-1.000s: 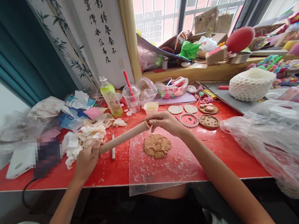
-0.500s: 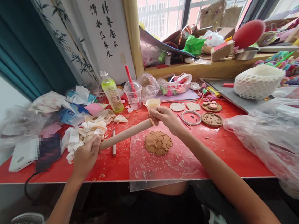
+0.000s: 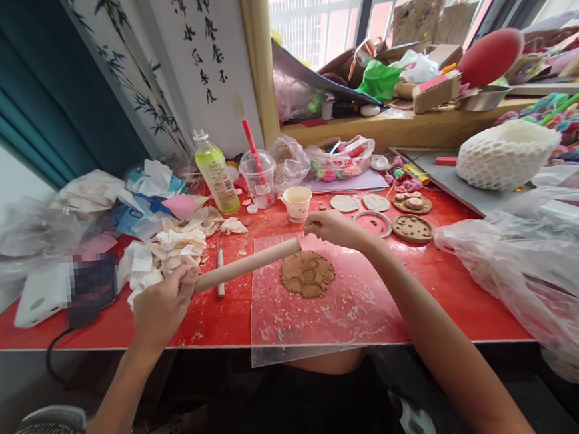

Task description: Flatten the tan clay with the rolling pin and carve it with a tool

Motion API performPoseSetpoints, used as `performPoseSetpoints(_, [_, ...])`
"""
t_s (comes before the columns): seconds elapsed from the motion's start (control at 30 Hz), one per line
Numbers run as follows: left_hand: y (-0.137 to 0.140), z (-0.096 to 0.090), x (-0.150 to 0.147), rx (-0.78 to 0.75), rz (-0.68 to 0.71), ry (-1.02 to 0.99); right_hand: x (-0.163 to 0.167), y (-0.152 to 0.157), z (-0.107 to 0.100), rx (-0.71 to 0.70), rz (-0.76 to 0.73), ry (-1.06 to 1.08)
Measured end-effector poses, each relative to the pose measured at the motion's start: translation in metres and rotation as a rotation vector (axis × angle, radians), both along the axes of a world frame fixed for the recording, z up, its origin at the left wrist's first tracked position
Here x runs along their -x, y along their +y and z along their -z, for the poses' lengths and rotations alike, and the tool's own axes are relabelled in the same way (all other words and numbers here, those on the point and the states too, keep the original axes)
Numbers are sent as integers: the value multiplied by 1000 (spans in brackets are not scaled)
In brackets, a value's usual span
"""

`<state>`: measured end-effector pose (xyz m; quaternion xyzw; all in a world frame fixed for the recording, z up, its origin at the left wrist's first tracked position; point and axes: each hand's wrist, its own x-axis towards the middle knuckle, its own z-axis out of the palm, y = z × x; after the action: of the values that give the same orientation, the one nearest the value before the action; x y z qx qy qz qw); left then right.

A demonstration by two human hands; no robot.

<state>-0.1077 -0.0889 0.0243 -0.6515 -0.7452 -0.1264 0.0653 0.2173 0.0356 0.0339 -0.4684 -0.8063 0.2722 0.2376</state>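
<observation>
My left hand (image 3: pixel 162 302) is closed round the near end of a rolling pin (image 3: pixel 248 264), a plain pale-brown rod held up at a slant above the table. Just past the pin's far end is my right hand (image 3: pixel 331 230), its fingertips pinched together; whatever they hold, if anything, is too small or hidden. Below lies a flat slab of brown clay (image 3: pixel 307 274) with round outlines pressed into it. It rests on a clear sheet (image 3: pixel 328 327) strewn with crumbs. A paper cup (image 3: pixel 298 205) of liquid stands behind my right hand.
Crumpled tissues (image 3: pixel 172 249) and a slim tool (image 3: pixel 220 276) lie left on the red table (image 3: pixel 217 323). A green drink bottle (image 3: pixel 216 176) and a plastic cup (image 3: pixel 258 179) stand behind. Clay discs (image 3: pixel 413 228), a ring (image 3: pixel 373 224) and plastic bags (image 3: pixel 518 259) are on the right.
My right hand has come off the pin's far end and shifted slightly right. The left hand still grips the pin, which has barely moved.
</observation>
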Motion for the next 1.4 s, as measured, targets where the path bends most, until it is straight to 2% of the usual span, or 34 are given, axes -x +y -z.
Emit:
performPoseSetpoints(0.13, [4, -1, -25, -11, 61, 190, -5, -9, -14, -137, 87, 45])
performPoseSetpoints(0.27, [16, -7, -67, -1, 172, 249, -16, -32, -18, -207, -32, -14])
performPoseSetpoints(0.37, [30, -7, -103, 36, 272, 255, -28, -44, -5, -198, -105, -148])
performPoseSetpoints(0.53, [46, 5, -139, 75, 382, 248, -39, -45, 27, -172, -44, -382])
performPoseSetpoints(0.7, [57, 11, -132, 28, 473, 248, -34, -44, 44, -301, -41, -559])
performPoseSetpoints(0.87, [79, 9, -126, -195, 512, 182, -28, -45, 47, -337, 10, -619])
performPoseSetpoints(0.93, [83, 11, -128, -212, 544, 169, -28, -51, 49, -356, 28, -620])
performPoseSetpoints(1.1, [66, 23, -130, -129, 589, 135, -36, -86, 57, -413, 9, -565])
performPoseSetpoints(1.2, [55, 26, -124, 20, 654, 24, -43, -104, 57, -412, -43, -548])
performPoseSetpoints(1.3, [64, 24, -120, 158, 649, -149, -43, -98, 53, -346, -52, -574])
performPoseSetpoints(1.4, [89, 23, -121, 170, 588, -229, -38, -73, 48, -310, -25, -616])
